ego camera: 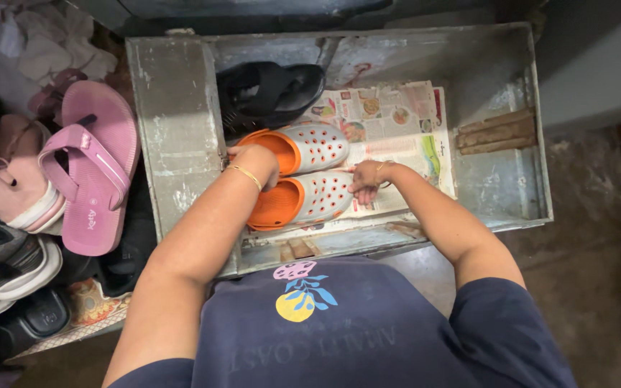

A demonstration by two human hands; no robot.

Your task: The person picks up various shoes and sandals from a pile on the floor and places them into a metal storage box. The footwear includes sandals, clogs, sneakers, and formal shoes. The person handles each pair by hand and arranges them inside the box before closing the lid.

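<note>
Head view: grey clogs (315, 172) are pinned in the metal box (174, 129), heels gripped by the left hand (253, 159), toes probably pressed under the right hand (365, 179); newspaper (404, 136) could be crumpled if they're shoved.

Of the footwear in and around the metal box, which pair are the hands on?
The grey clogs with orange lining, inside the metal box; the black sandal and pink flip-flops lie untouched.

Colourful printed newspaper sheet (397, 136) lining metal trunk (174, 136) floor.
</note>
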